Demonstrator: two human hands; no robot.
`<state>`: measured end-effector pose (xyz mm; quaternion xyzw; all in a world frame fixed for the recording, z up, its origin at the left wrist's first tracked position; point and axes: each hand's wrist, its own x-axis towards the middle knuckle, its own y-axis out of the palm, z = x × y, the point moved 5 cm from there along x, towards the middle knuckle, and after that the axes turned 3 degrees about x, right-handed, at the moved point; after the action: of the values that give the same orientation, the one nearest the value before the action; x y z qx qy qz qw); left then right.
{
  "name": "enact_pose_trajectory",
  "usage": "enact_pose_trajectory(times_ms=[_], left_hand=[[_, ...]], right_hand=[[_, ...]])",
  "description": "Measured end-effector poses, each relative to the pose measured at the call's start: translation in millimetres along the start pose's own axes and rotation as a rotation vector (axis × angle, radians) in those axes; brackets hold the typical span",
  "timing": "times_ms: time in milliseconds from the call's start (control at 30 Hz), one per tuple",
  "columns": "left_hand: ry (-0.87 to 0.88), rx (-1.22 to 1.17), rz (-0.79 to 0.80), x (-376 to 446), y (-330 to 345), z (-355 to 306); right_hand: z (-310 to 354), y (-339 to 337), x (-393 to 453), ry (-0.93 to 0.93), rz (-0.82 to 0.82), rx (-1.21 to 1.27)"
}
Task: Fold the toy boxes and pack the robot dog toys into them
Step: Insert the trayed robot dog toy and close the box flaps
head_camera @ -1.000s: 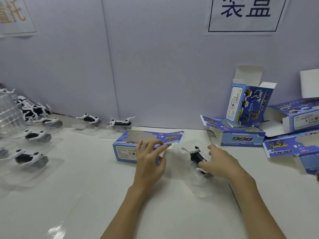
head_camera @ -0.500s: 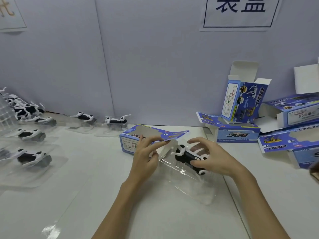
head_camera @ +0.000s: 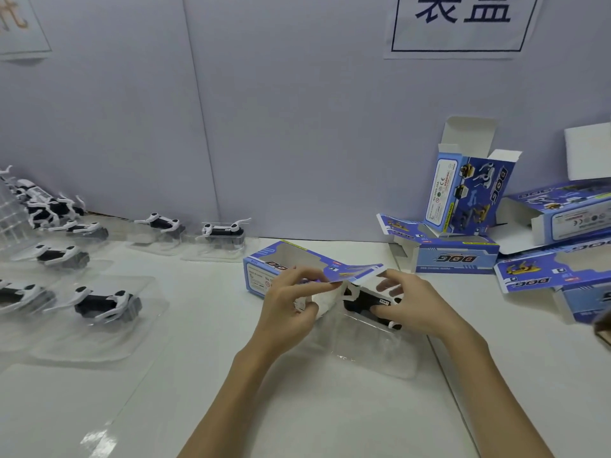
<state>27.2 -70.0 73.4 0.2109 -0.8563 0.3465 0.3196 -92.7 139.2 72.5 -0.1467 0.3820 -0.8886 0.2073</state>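
Packing step: the left hand [head_camera: 287,312] pinches the open flap of the blue box [head_camera: 281,269] at bench centre; at its three o'clock, the right hand [head_camera: 413,305] grips the robot dog [head_camera: 367,300] in its clear tray. Next, the tray probably needs aligning with the opening.

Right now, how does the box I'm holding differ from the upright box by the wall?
The held box lies on its side on the table; the upright box stands on end atop another box. The held box has my left hand on its flap; the upright box is untouched. Both are blue, open DOG boxes.
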Motion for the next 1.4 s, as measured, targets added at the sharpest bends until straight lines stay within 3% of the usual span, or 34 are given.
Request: enact_pose_trajectory(times_ms=[233,667,900,1167,1300,1400], left_hand=[[0.034,0.089,0.051,-3.1,3.1,0.1],[-0.023,0.023,0.166,-5.5,5.3,-5.6],[0.034,0.083,0.237,-5.8,8.0,-3.7],[0.144,0.229,0.366,-9.2,14.2,-2.5],[0.177,0.320,0.417,-11.2,18.5,-1.7],[0.177,0.344,0.362,-11.9,19.8,-0.3]], right_hand=[[-6.9,-1.1,2.9,0.022,-0.104,0.164],[-14.8,-7.8,2.3,0.021,-0.093,0.269],[-16.3,-8.9,2.3,0.020,-0.109,0.228],[-16.0,-2.1,5.0,0.038,-0.096,-0.020],[-14.7,-3.5,3.9,0.027,-0.098,-0.001],[-14.9,-5.1,3.6,0.015,-0.113,0.049]])
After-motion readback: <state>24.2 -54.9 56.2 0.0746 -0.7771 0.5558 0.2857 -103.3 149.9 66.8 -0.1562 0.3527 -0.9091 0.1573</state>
